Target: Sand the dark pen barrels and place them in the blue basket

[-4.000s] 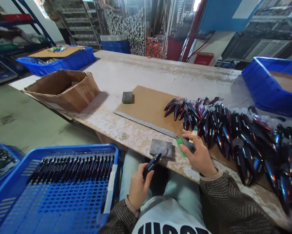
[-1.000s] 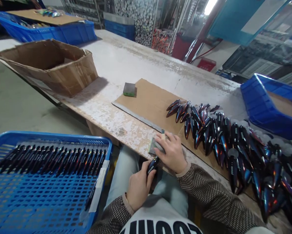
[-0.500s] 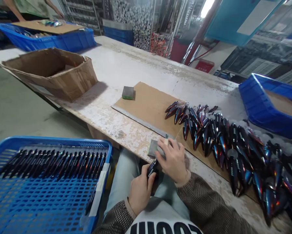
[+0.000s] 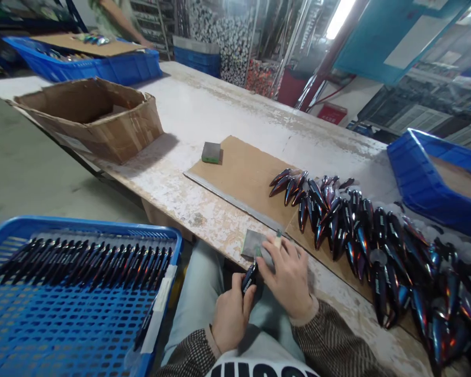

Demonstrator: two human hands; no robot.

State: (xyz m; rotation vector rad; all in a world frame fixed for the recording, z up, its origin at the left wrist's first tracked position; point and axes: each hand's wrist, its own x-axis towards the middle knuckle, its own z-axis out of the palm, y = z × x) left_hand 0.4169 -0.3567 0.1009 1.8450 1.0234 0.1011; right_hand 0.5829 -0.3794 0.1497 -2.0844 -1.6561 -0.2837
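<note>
My left hand [image 4: 230, 314] is closed around a dark glossy pen-shaped part [image 4: 250, 277] with white lettering, held upright at the table's near edge. My right hand [image 4: 289, 275] presses a grey sanding block [image 4: 252, 243] against that part's tip, with a small green-edged piece [image 4: 277, 239] under its fingers. A long pile of the same dark iridescent parts [image 4: 361, 230] lies to the right on a cardboard sheet [image 4: 243, 175].
A blue slotted crate [image 4: 81, 324] with a row of dark pens [image 4: 86, 262] sits at lower left. An open cardboard box [image 4: 89, 118] and a second sanding block [image 4: 211, 152] stand farther back. Blue bins [image 4: 427, 178] lie right and far left, where another person's arm [image 4: 121, 21] shows.
My right hand left the green piece beside the pile, came to the grey block at the table edge and met the part in my left hand. The camera has shifted slightly.
</note>
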